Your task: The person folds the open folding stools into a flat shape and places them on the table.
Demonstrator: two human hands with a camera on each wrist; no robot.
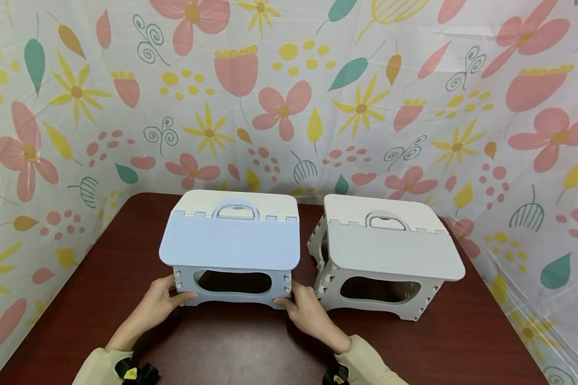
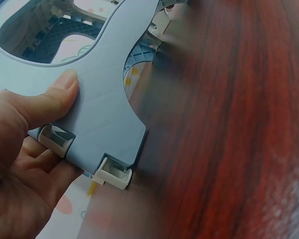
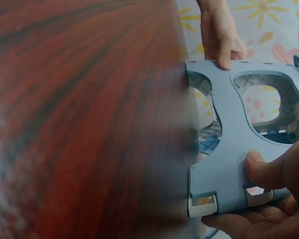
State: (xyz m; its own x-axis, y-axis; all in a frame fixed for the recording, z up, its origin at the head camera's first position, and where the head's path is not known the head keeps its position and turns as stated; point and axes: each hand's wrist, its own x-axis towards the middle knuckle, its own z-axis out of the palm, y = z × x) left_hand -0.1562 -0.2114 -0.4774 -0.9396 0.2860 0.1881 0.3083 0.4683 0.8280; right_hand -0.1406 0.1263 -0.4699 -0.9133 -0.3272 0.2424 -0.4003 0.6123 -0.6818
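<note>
A blue and white folding stool [image 1: 231,243] stands unfolded on the dark red table, its handle loop on top. My left hand [image 1: 160,300] grips the lower left front corner, thumb on the front panel and fingers round the side. On the opposite corner my right hand [image 1: 308,310] does the same; in the right wrist view its thumb [image 3: 261,167] presses the blue panel [image 3: 224,149] with fingers beneath the hinged edge. The left wrist view shows the left thumb [image 2: 60,94] on the panel near the oval opening.
To the right stands a grey and white folding stool [image 1: 390,251], also unfolded, close to my right hand. The wooden table [image 1: 221,347] reaches back to a flower-printed curtain [image 1: 279,107], which hangs behind and along both sides.
</note>
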